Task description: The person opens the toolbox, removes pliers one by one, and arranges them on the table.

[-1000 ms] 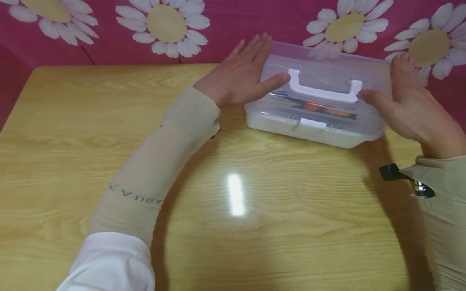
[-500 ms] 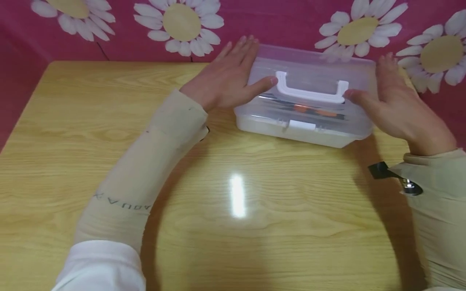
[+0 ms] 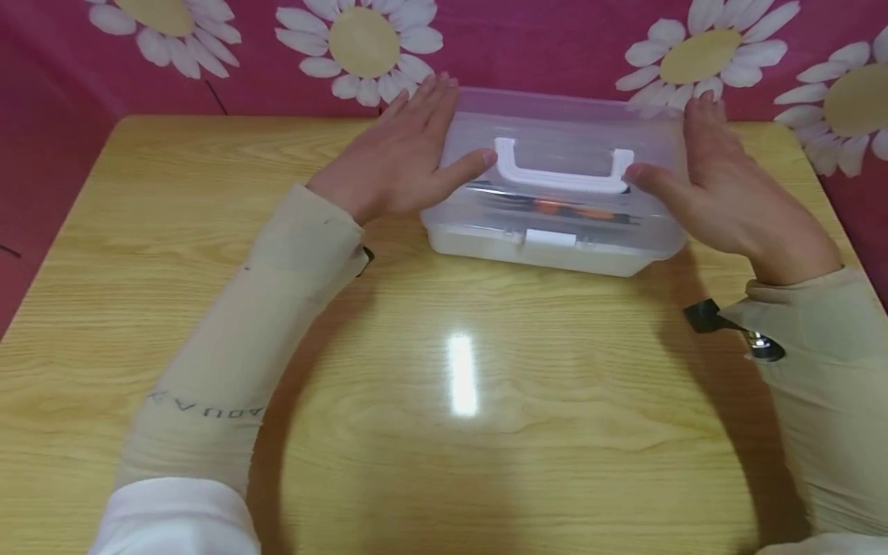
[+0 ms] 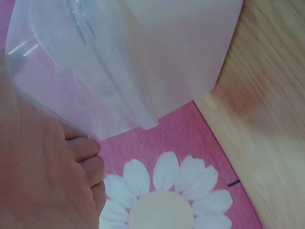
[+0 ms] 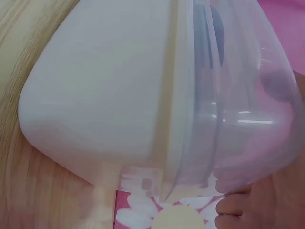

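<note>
A translucent plastic storage box (image 3: 562, 254) with a lowered lid sits near the back of the wooden table. Its white carry handle (image 3: 565, 181) lies folded on the lid, and a white latch (image 3: 550, 237) is at the front. Dark, slender items with orange parts (image 3: 548, 206) show through the lid. My left hand (image 3: 395, 154) lies along the box's left side, fingers straight, thumb over the lid by the handle. On the opposite side my right hand (image 3: 735, 189) rests likewise, its thumb by the handle's right end. Both wrist views show the box's ends, with fingers partly hidden.
The light wood tabletop (image 3: 416, 462) stretches in front of the box and carries a bright light reflection (image 3: 462, 378). Just behind the table's back edge stands a pink wall (image 3: 527, 46) printed with white daisies.
Both hands and the box between them have moved left along the table's back, and the box has turned slightly straighter. The head view has shifted a little too.
</note>
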A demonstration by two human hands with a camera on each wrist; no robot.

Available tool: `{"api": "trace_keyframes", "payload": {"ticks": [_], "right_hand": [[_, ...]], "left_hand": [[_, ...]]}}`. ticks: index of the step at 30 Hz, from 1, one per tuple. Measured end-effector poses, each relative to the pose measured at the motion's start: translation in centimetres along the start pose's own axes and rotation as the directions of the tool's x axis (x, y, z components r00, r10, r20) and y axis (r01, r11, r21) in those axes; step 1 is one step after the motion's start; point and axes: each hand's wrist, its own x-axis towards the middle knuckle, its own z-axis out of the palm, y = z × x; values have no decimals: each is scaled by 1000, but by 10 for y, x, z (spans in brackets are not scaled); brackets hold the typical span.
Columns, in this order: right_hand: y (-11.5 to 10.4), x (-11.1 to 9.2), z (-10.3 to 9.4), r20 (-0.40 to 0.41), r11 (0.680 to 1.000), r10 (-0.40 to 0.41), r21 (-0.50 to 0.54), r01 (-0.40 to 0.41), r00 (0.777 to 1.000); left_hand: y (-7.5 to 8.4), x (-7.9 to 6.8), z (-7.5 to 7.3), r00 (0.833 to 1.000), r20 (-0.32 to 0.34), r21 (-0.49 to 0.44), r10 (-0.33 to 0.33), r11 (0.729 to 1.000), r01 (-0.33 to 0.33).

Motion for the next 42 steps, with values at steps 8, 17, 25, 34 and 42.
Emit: {"api": "trace_keyframes", "payload": {"ticks": [8, 17, 25, 34, 42], "right_hand": [[-21, 3, 3, 57, 993, -36, -110, 42, 998], [-45, 6, 11, 75, 987, -75, -139, 85, 994], [-61, 8, 17, 86, 978, -130, -155, 142, 988], [-71, 4, 26, 77, 976, -164, -134, 173, 983], [-77, -2, 33, 58, 969, -209, -123, 215, 976]], "left_hand": [[-19, -17, 2, 999, -32, 2, 9, 1000, -9], [-37, -39, 4, 999, -50, -15, -3, 1000, 3], [-48, -60, 9, 997, -71, -30, -26, 999, 24], [-51, -80, 16, 993, -105, -33, -58, 998, 55], [-54, -97, 22, 987, -147, -46, -67, 997, 60]]}}
